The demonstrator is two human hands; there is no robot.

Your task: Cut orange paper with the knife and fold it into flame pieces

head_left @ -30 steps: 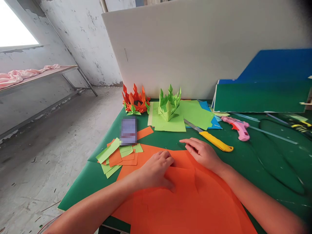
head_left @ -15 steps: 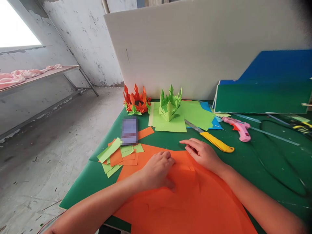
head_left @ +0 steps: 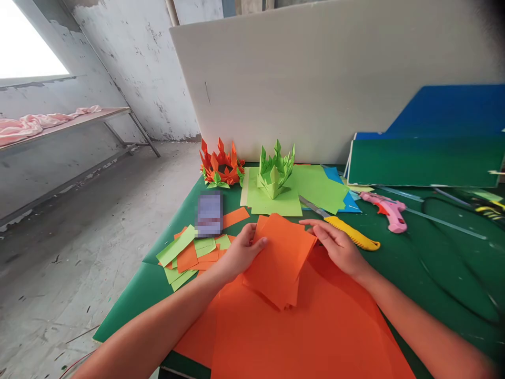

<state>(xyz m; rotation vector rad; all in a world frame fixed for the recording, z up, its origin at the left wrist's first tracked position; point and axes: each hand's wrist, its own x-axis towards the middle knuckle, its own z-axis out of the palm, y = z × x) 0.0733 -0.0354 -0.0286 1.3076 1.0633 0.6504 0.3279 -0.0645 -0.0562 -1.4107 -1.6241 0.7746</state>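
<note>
Orange papers over the large sheet are clamped in the left hand; right hand alongside, grip unclear.

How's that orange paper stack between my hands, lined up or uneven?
Uneven: the orange paper stack shows several corners poking out separately at its near end instead of one clean edge.

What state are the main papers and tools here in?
Small orange paper sheets: unevenly stacked, tilted, gripped by left hand.
Large orange paper: spread out.
Yellow-handled metal utility knife: lying, blade exposed.
Pink plastic glue gun: lying on its side.
Spiky green folded-paper crown: upright.
Spiky orange folded-paper crown: upright.
Small green and orange paper pieces: loose, overlapping.
</note>
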